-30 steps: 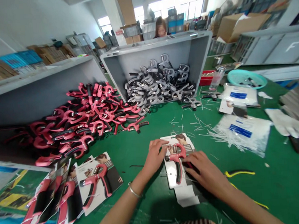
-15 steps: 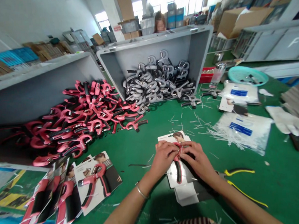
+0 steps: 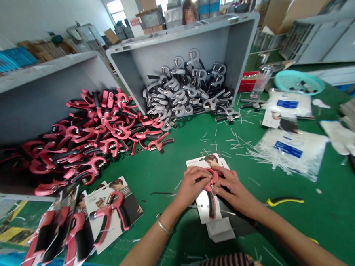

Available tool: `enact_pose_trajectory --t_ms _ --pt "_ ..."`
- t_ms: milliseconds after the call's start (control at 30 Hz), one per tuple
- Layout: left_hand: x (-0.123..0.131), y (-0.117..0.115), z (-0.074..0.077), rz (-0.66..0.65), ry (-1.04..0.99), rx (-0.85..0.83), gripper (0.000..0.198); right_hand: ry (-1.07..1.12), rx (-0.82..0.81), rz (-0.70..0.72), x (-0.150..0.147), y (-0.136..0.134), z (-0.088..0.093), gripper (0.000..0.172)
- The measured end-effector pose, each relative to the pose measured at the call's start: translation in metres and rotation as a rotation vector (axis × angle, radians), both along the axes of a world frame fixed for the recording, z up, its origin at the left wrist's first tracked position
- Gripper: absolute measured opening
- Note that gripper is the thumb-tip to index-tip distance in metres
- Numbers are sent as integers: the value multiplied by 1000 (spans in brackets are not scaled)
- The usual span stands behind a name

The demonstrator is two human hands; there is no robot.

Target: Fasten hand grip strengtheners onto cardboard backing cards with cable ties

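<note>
A red and black hand grip strengthener [image 3: 212, 205] lies on a printed backing card [image 3: 204, 214] in front of me. My left hand [image 3: 195, 185] has its bent fingers closed on the strengthener's curved top from the left side. From the right, my right hand [image 3: 231, 189] grips the same part, thumb and fingertips close to the spring. The fingers hide much of the spring area, and I cannot make out whether a thin tie is between them. More blank cards lie beneath this one.
Left, carded red strengtheners [image 3: 110, 218] lie grouped. Tipped grey crates hold loose red strengtheners [image 3: 104, 130] and grey ones [image 3: 183, 92]. White cable ties [image 3: 273, 158] spill from a bag [image 3: 300, 150]. Yellow-handled pliers [image 3: 285, 201] lie partly under my right forearm. A person [image 3: 189, 12] is behind the crates.
My right hand's fingers have shifted slightly and spread a little over the strengthener's top, showing more of its red curve. The view has tilted down slightly.
</note>
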State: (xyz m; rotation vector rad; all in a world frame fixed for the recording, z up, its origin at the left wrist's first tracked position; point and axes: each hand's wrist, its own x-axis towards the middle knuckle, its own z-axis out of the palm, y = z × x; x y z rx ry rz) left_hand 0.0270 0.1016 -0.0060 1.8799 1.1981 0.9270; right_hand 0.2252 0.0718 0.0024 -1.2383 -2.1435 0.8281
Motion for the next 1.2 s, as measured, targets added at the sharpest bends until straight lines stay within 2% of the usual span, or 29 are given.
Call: enact_pose_trajectory --t_ms 367,567,700,767,833,933,1033,1100,1133,1200 --pt "1 -3 1 8 5 13 7 30 -20 -9 -2 1 0 31" --pt "-4 -4 8 -101 -22 14 14 96 -34 -101 -6 0 -6 23" --pt "-2 -2 19 17 -38 -80 11 133 15 -149 -10 1 -13 18" --pt "3 -7 27 65 28 -33 11 157 39 -178 -11 1 -17 15" --pt "10 -19 32 37 158 113 14 184 66 -205 -12 0 -19 19" --pt "20 -48 23 -64 334 343 19 230 103 -252 -14 -1 -21 22" --pt "27 -71 -1 -141 461 459 16 221 120 -249 -19 -1 -23 21" --pt "29 -77 -12 -188 548 500 13 202 135 -239 -22 0 -25 18" --pt "29 -79 -14 -208 579 516 12 200 142 -243 -23 1 -25 15" --pt "26 -80 -7 -190 593 510 10 206 153 -267 -21 0 -22 13"
